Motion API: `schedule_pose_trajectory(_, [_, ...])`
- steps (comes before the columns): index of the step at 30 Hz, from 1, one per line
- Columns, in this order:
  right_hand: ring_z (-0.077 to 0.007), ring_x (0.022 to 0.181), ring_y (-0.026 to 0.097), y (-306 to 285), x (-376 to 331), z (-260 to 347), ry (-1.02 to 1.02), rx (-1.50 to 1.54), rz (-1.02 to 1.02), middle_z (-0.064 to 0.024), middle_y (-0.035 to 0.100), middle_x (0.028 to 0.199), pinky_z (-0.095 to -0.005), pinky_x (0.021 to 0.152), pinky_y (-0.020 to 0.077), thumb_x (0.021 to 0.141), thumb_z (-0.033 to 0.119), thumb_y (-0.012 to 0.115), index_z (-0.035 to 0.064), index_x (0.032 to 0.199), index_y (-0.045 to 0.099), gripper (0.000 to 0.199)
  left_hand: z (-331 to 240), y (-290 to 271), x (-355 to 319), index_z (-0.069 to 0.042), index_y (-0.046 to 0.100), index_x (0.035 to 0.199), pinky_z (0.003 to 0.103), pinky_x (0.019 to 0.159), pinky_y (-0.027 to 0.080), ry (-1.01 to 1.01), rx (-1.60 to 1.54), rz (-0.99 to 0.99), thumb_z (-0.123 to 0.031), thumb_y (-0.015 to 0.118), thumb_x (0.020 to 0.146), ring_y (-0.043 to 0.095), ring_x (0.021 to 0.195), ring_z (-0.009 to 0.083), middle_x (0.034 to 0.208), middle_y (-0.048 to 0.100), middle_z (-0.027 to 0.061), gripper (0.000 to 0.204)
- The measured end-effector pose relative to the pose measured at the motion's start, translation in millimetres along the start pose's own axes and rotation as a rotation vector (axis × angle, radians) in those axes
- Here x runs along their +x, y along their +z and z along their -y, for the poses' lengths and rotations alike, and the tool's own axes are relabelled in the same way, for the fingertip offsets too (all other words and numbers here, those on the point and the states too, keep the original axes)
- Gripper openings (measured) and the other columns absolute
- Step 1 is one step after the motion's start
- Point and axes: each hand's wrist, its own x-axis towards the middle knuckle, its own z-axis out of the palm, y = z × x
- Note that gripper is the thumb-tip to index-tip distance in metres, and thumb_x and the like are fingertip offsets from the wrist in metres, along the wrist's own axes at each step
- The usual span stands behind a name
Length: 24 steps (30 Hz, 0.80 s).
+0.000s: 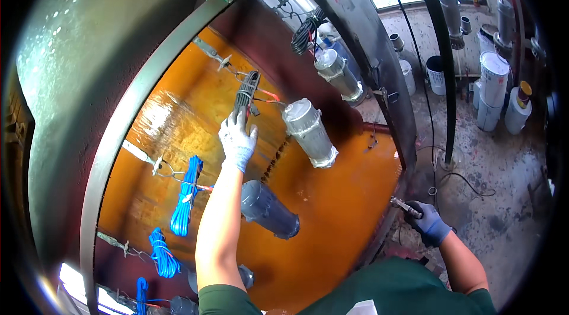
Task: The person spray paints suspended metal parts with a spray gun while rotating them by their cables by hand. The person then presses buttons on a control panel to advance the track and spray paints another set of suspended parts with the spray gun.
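A large tank of glossy orange liquid [332,196] is viewed from above, framed by a curved steel rim [127,107]. Several cylindrical motor-like units are suspended over or partly in the liquid, each with a coiled cable bundle hung beside it, apparently so that the wiring is kept clear of the coating. The left hand [237,140], in a white work glove, is raised over the tank and closed around the lower end of a grey coiled cable bundle [247,92]; the fingers are wrapped round the coil, with the thumb set to one side. This bundle hangs from a wire hook on a chain [222,61] and is joined by red and white leads to a pale grey cylinder [309,131] just beside it, tilted, with its lower end toward the liquid. A darker grey cylinder [269,209] lies near the left forearm, low against the orange surface. Blue cable coils [186,196] hang from further hooks to the left. The right hand [430,223], in a blue glove, is held outside the tank wall, near the floor, and is shut around a short metal rod-like tool [405,205]; its exact kind cannot be told. White pails [494,78] stand on the spattered concrete floor [498,184] well apart at the right.
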Motion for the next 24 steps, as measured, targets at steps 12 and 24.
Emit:
schedule_pose_trajectory(12, [-0.0405,0.096,0.075,29,26,-22,0.004,0.074,-0.101,-0.0211,0.075,0.099,-0.0439,0.081,0.0578,0.091,0.019,0.077,0.0055,0.116,0.073,0.028,-25,34,37,-0.011,0.06,0.144,0.053,0.106,0.051,-0.05,0.155,0.088,-0.034,0.074,0.091,0.064,0.121,0.0405,0.139,0.064,0.0199,0.059])
schedule_pose_trajectory(24, [-0.044,0.088,0.069,34,45,-4,0.035,0.137,-0.323,-0.0215,0.07,0.094,-0.046,0.078,0.0545,0.091,0.023,0.079,0.006,0.109,0.069,0.026,26,67,59,-0.009,0.057,0.149,0.057,0.093,0.056,-0.128,0.152,0.239,-0.029,0.063,0.095,0.068,0.112,0.0467,0.126,0.066,0.0272,0.058])
